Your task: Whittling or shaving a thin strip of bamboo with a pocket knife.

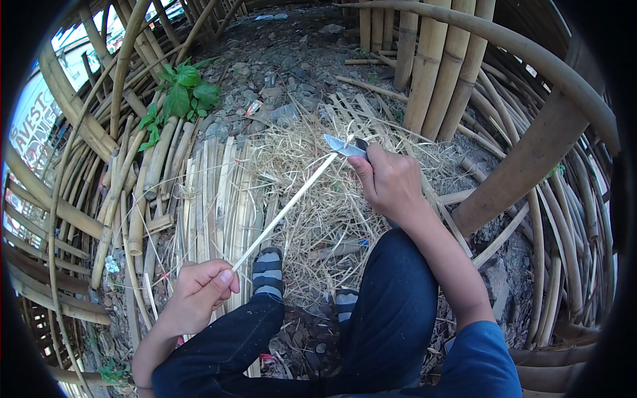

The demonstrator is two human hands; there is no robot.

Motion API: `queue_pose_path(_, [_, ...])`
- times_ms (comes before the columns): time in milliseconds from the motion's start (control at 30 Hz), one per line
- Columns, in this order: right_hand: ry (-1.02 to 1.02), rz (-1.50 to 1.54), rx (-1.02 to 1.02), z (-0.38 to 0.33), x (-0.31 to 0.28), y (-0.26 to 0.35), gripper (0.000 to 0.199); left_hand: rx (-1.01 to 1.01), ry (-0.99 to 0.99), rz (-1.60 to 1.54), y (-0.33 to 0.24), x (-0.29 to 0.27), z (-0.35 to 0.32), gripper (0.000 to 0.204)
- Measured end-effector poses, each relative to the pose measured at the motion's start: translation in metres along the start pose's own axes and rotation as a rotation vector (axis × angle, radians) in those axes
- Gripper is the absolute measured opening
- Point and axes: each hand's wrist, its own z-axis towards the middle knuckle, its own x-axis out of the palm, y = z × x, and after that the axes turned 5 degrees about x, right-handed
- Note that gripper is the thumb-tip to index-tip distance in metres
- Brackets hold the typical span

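A thin, pale bamboo strip (pixel 286 209) runs slantwise between my hands. Its near end is pinched in my left hand (pixel 201 292), above my left thigh. My right hand (pixel 391 180) is closed around a knife (pixel 345 146) with a short, broad grey blade and a dark handle, mostly hidden by the fingers. The blade lies against the strip's far end. Beneath the knife spreads a heap of curly bamboo shavings (pixel 318 219), in front of my feet.
Split bamboo slats (pixel 215 192) lie side by side at left, near a green leafy plant (pixel 182 93). Thick upright bamboo poles (pixel 431 73) stand at far right, with a leaning pole (pixel 524 159) nearer. Stacked bamboo (pixel 564 245) curves along the right. Gravel (pixel 265 73) covers the ground ahead.
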Motion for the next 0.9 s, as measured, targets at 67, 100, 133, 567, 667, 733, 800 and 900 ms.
queue_pose_path(67, [0.009,-0.019,-0.001,0.004,0.002,-0.004,0.04,0.011,-0.026,0.056,-0.001,-0.001,0.0,0.03])
queue_pose_path(100, [0.016,-0.039,-0.003,0.006,0.001,-0.006,0.04,0.014,-0.024,0.055,0.001,-0.001,0.0,0.03])
queue_pose_path(133, [0.014,-0.043,-0.003,0.006,-0.001,-0.004,0.04,0.021,-0.052,0.059,0.003,0.0,0.001,0.029])
queue_pose_path(567, [0.197,0.259,0.479,0.003,-0.013,-0.001,0.05,-0.008,-0.305,0.222,0.019,-0.018,-0.01,0.027])
queue_pose_path(667, [0.239,0.313,0.152,0.001,-0.014,0.026,0.045,0.118,-0.291,0.4,0.016,-0.008,0.001,0.024])
queue_pose_path(733, [0.232,0.321,0.045,0.001,-0.012,0.038,0.044,0.175,-0.276,0.499,0.014,0.0,0.005,0.021])
queue_pose_path(800, [0.263,0.264,0.052,0.001,-0.012,0.044,0.042,0.269,-0.287,0.61,0.013,0.008,0.008,0.02])
queue_pose_path(900, [0.211,0.249,0.116,0.002,-0.009,0.037,0.043,0.308,-0.316,0.663,0.008,0.013,0.01,0.018])
